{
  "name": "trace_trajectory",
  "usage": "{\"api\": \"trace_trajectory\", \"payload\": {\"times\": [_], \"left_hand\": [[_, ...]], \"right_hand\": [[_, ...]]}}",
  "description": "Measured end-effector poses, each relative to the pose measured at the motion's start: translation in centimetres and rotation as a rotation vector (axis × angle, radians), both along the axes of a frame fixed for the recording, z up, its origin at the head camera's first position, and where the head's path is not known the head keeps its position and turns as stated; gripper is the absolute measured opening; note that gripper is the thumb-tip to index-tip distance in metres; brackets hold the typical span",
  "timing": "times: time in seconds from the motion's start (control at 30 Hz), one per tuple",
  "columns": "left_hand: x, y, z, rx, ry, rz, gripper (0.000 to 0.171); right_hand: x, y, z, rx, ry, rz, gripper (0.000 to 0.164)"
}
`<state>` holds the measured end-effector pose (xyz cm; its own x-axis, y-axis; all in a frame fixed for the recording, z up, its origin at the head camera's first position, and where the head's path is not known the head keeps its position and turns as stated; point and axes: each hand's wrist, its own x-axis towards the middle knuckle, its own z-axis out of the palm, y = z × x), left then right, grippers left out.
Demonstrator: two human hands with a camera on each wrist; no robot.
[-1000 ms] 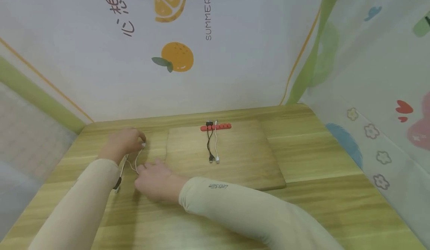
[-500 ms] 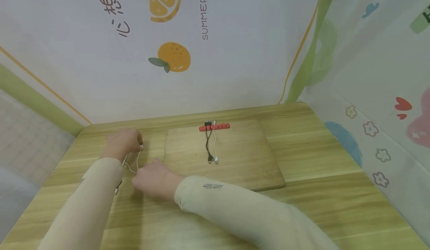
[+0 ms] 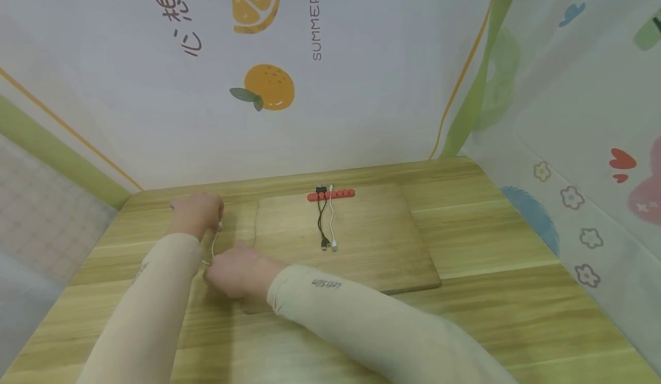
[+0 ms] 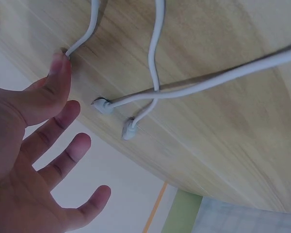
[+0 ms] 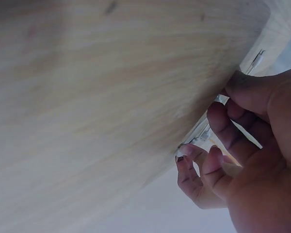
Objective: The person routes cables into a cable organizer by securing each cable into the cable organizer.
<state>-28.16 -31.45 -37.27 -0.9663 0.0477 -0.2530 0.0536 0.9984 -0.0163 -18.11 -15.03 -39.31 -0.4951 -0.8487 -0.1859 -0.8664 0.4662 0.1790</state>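
Observation:
My left hand [image 3: 198,212] is at the left of the table, its thumb and index finger pinching one end of a thin white cable [image 3: 214,247]. In the left wrist view that cable [image 4: 91,24] runs up from the thumb tip, and the other fingers are spread. My right hand [image 3: 240,272], nearer the front, pinches the same cable lower down; its fingers hide the exact grip in the head view. Two more white cable ends with connectors [image 4: 103,105] lie crossed on the table beside my left hand.
A wooden board [image 3: 377,240] lies right of my hands. On its far edge sits a red cable-clip strip [image 3: 343,193] holding black cables [image 3: 320,220] and a short white cable [image 3: 332,220]. Printed curtains [image 3: 372,85] stand behind the table [image 3: 496,303].
My left hand has turned and its forearm has shifted right, now covering the dark part and connector lying beside it earlier. My right hand stays nearly in place.

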Motion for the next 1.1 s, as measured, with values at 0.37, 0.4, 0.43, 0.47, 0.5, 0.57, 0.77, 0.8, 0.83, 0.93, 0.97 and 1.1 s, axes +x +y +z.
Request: {"api": "trace_trajectory", "payload": {"times": [0.37,0.4,0.43,0.47,0.5,0.57,0.77,0.8,0.83,0.93,0.97,1.1], "left_hand": [[-0.2,-0.1,-0.1,-0.012,-0.016,0.002,0.019],[-0.1,-0.1,0.0,-0.011,-0.020,0.002,0.018],[-0.1,-0.1,-0.1,-0.010,-0.021,0.002,0.018],[-0.1,-0.1,0.0,-0.008,-0.021,0.002,0.018],[-0.1,-0.1,0.0,-0.008,-0.021,0.003,0.018],[-0.1,-0.1,0.0,-0.010,-0.017,0.004,0.019],[-0.1,0.1,0.0,-0.024,-0.004,0.004,0.022],[0.0,0.2,0.0,-0.026,-0.005,0.004,0.022],[0.0,0.2,0.0,-0.028,-0.006,0.003,0.023],[0.1,0.3,0.0,-0.031,-0.007,0.002,0.022],[0.2,0.3,0.0,-0.032,-0.004,0.001,0.022],[0.3,0.3,0.1,-0.030,0.027,-0.006,0.019]], "right_hand": [[-0.5,1.1,-0.9,0.029,0.090,0.134,0.013],[-0.6,1.1,-1.0,0.026,0.095,0.145,0.013],[-0.7,1.2,-1.0,0.027,0.091,0.153,0.014],[-0.8,1.3,-1.0,0.027,0.084,0.158,0.015],[-1.0,1.4,-1.0,0.027,0.082,0.161,0.016],[-1.2,1.5,-1.0,0.027,0.068,0.168,0.017],[-1.8,1.6,-0.9,0.046,0.075,0.194,0.020],[-1.9,1.6,-0.9,0.052,0.080,0.198,0.020],[-1.9,1.6,-0.8,0.058,0.084,0.200,0.020],[-2.0,1.6,-0.7,0.076,0.098,0.212,0.020],[-1.9,1.6,-0.7,0.081,0.104,0.216,0.020],[-1.6,1.4,-0.5,0.106,0.140,0.231,0.017]]}}
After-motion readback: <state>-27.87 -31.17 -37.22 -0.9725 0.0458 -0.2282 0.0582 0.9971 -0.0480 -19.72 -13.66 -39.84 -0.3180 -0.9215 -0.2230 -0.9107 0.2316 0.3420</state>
